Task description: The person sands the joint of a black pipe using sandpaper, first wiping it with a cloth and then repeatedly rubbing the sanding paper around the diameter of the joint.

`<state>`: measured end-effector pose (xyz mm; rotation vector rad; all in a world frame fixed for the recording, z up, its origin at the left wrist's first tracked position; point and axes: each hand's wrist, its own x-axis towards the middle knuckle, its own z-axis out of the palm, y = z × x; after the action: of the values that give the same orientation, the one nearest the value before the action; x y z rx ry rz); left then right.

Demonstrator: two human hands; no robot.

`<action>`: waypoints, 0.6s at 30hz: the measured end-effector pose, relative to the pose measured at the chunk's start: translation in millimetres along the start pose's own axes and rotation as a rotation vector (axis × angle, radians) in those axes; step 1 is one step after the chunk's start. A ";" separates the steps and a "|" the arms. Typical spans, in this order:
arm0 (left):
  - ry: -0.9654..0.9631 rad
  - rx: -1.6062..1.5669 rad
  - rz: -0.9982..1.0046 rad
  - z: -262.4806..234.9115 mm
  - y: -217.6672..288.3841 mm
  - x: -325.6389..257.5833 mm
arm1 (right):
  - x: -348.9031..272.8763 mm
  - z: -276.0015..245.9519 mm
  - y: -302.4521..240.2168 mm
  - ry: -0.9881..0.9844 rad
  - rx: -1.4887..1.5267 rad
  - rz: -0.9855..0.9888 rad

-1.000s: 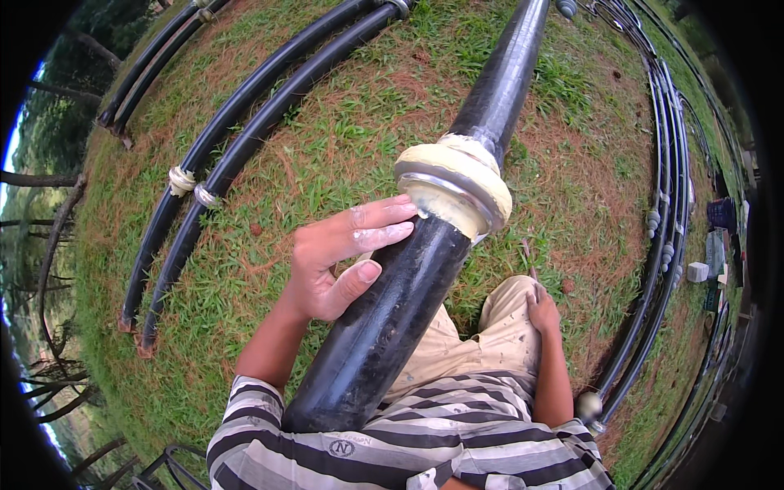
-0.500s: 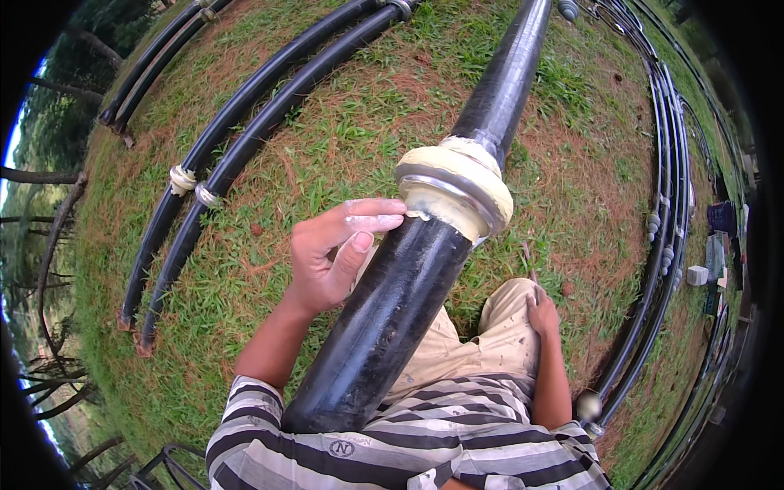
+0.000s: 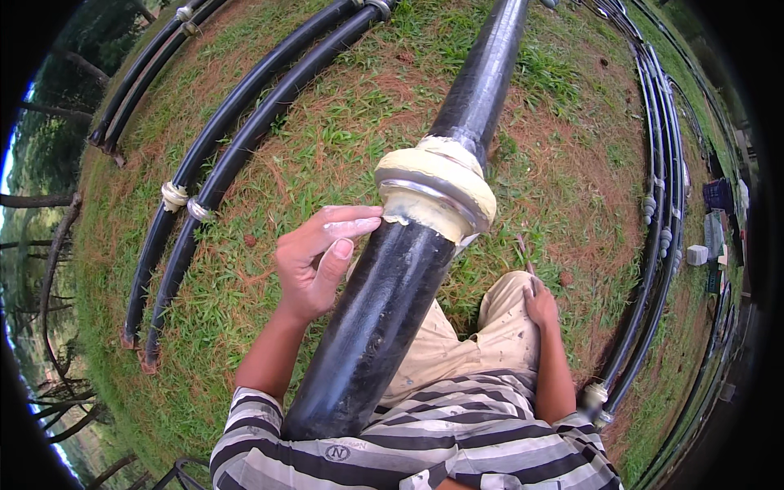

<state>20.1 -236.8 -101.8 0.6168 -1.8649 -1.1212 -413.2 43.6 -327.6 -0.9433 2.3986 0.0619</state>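
A thick black pipe [image 3: 384,302] runs from my lap up and away across the grass. A cream-coloured putty collar [image 3: 437,192] wraps its joint. My left hand [image 3: 314,261] is beside the pipe, its index finger smeared with pale putty and touching the collar's lower left edge; the other fingers curl loosely and hold nothing. My right hand [image 3: 541,304] rests flat on my right knee, on the tan trousers [image 3: 457,351].
Two long black pipes [image 3: 237,155] with pale joint bands [image 3: 175,196] lie on the grass at left. More black pipes [image 3: 653,204] curve along the right side, past a small white block [image 3: 697,255] and a dark container [image 3: 719,194].
My left hand has drawn its fingers together and moved slightly down the pipe; only the index finger now reaches the collar's edge. The right hand has stayed on the knee.
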 end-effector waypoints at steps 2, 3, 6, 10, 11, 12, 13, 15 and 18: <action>-0.038 0.010 -0.010 -2.5 3.9 6.6 | 5.3 -3.8 -7.0 -0.026 0.004 0.016; 0.007 0.097 0.079 -3.3 7.8 15.1 | 9.5 -3.3 -4.5 -0.027 0.011 0.015; 0.060 0.278 0.235 3.2 22.6 49.8 | 19.8 -2.2 -12.0 -0.022 0.037 0.047; -0.170 0.227 0.112 28.8 18.4 89.6 | 39.5 9.9 -11.7 0.152 0.121 0.011; -0.175 0.174 0.100 28.8 10.8 91.4 | 46.1 11.5 -10.9 0.201 0.127 0.036; -0.190 0.198 0.099 28.9 8.9 90.7 | 52.1 15.2 -9.5 0.189 0.152 0.028; -0.168 0.182 0.100 29.4 8.3 89.5 | 59.1 18.5 -8.5 0.219 0.145 0.051; -0.130 0.165 0.103 31.9 10.7 87.1 | 69.9 26.2 -5.4 0.240 0.158 0.079; -0.094 0.159 0.060 31.7 13.6 82.6 | 87.5 29.5 -4.0 0.198 0.126 0.120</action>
<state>-49.4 -277.8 -63.1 0.6016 -2.0535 -0.9845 -448.8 -6.3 -396.7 -0.7788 2.6046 -0.1425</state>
